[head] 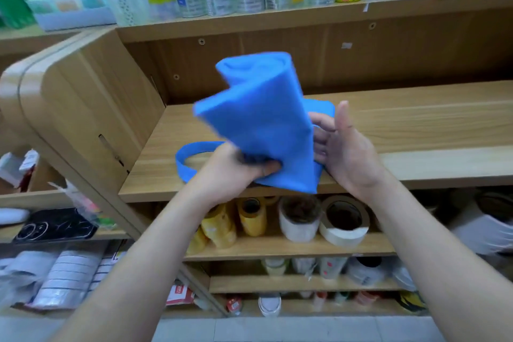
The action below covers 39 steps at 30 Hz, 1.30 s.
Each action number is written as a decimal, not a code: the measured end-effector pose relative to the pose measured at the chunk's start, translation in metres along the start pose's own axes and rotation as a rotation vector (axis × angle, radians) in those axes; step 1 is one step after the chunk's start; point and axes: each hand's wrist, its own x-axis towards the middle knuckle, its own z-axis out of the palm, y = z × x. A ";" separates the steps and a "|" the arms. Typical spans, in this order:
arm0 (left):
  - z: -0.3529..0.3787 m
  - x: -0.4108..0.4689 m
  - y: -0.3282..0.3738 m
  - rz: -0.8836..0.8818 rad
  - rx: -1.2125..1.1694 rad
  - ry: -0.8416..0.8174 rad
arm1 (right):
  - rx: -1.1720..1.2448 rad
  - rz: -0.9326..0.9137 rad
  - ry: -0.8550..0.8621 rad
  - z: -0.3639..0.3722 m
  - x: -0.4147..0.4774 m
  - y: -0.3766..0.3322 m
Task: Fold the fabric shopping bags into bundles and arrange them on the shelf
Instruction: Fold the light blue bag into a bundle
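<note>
On wooden shelf (416, 125), blue bag (258, 125), tape rolls (344, 219) below

The bag (261, 125) is over the shelf (416, 130), tape rolls (344, 219) one level below.
</note>
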 end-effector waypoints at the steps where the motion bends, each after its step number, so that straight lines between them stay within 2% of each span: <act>1: 0.001 0.004 0.002 -0.012 0.026 0.011 | 0.042 0.000 0.000 0.001 -0.002 -0.001; 4: 0.008 0.012 0.010 -0.068 0.240 0.048 | 0.007 -0.059 0.112 0.006 -0.006 -0.001; 6: 0.013 0.013 0.012 -0.096 0.368 0.111 | -0.212 -0.094 0.316 0.007 -0.005 0.000; 8: 0.019 0.012 0.012 -0.081 0.474 0.194 | -0.534 -0.086 0.500 0.005 -0.004 0.002; 10: 0.023 0.009 0.011 -0.042 0.502 0.247 | -0.791 -0.074 0.549 0.005 -0.004 0.003; 12: 0.023 0.006 0.007 0.098 0.574 0.337 | -0.986 -0.074 0.513 0.007 -0.004 0.004; 13: 0.024 0.006 0.005 0.221 0.690 0.359 | -1.080 -0.044 0.490 0.008 -0.001 0.004; 15: 0.027 0.007 -0.003 0.487 0.936 0.305 | -1.194 0.047 0.461 0.009 0.002 0.004; 16: 0.027 0.008 -0.007 0.566 1.001 0.253 | -1.209 0.073 0.452 0.008 0.003 0.004; 21: 0.023 -0.005 -0.007 0.492 0.966 -0.044 | -1.113 0.234 0.349 -0.009 0.015 -0.001; 23: 0.019 -0.010 0.000 0.471 0.973 -0.142 | -0.956 0.250 0.284 -0.013 0.022 -0.008; 25: 0.016 -0.011 0.005 0.491 0.960 -0.170 | -0.735 0.230 0.281 -0.013 0.030 -0.014; 28: 0.017 -0.016 0.007 0.541 0.900 -0.170 | -0.513 0.180 0.365 -0.007 0.044 -0.013; 32: 0.014 -0.020 -0.010 0.566 0.695 -0.168 | -0.463 0.140 0.388 -0.007 0.046 -0.005; 34: 0.014 -0.017 -0.021 0.492 0.392 -0.112 | -0.454 0.130 0.350 -0.012 0.042 -0.005; 36: 0.017 -0.015 -0.021 0.346 0.109 -0.040 | -0.415 0.119 0.331 -0.013 0.039 -0.008; 39: 0.022 -0.002 -0.010 0.255 0.027 0.106 | -0.250 0.111 0.310 -0.006 0.033 -0.015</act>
